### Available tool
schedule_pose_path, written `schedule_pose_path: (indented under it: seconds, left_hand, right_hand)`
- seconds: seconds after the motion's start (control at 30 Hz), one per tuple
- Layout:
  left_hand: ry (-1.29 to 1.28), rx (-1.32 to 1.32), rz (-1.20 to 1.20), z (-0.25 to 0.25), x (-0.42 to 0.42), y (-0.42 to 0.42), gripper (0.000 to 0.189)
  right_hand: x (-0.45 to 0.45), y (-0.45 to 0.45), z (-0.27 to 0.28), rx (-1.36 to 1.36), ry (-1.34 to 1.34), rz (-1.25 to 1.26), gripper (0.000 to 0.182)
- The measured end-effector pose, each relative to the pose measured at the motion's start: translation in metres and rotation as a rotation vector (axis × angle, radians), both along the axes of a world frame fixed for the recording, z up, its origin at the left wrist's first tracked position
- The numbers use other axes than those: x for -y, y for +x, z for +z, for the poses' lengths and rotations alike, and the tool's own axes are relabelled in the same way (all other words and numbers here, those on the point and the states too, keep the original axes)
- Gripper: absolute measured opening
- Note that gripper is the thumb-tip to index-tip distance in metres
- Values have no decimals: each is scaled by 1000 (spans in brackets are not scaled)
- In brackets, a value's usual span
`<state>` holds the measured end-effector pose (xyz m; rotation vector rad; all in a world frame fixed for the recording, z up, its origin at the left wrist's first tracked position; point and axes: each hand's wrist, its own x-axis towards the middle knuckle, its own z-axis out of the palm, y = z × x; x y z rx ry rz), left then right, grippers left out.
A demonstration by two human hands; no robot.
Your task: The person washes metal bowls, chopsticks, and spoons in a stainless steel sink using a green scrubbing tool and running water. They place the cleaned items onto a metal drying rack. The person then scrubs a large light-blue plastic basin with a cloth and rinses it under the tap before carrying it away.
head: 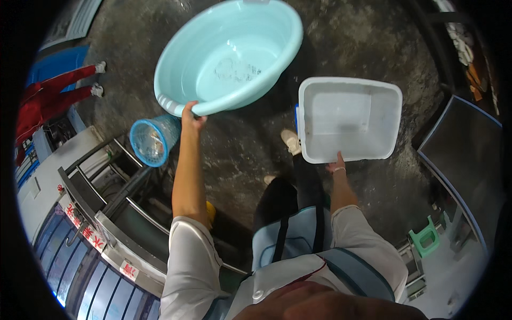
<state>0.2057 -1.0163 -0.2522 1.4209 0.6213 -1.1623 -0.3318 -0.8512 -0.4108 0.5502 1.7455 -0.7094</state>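
Note:
With fingers and thumb around its rim, my left hand grips a large pale turquoise plastic basin at its near left edge. The basin tilts, its inside facing me, with a few dark specks on its bottom. On my other side, my right hand holds the near wall of a white rectangular plastic tub, the thumb over the rim and the other fingers mostly hidden beneath. No contents show inside the tub. A bit of blue shows at the tub's left side.
A blue-rimmed mesh wastebasket stands by a metal-railed rack at left. Another person in red trousers stands farther left. A dark panel with a light edge and a green plastic stool lie right. The concrete floor looks stained.

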Motion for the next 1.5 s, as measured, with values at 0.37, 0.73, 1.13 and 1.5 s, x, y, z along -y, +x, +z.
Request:
schedule_pose_path:
  seconds: [0.37,0.73,1.13,1.5]
  left_hand:
    - [230,32,-689,-86,-51,-9,52]
    - [150,338,-1336,-138,-176,-46,16]
    - [229,251,-531,-64,-155,38,16]
    - [355,445,-493,-140,-87,85,88]
  right_hand:
    - [122,-134,130,-214,-161,450,19]
    - [170,-25,473,-480,-450,839,30]
    - [297,258,170,-664,-976,1008,24]
    - [353,258,68,-718,-1215,1603,64]
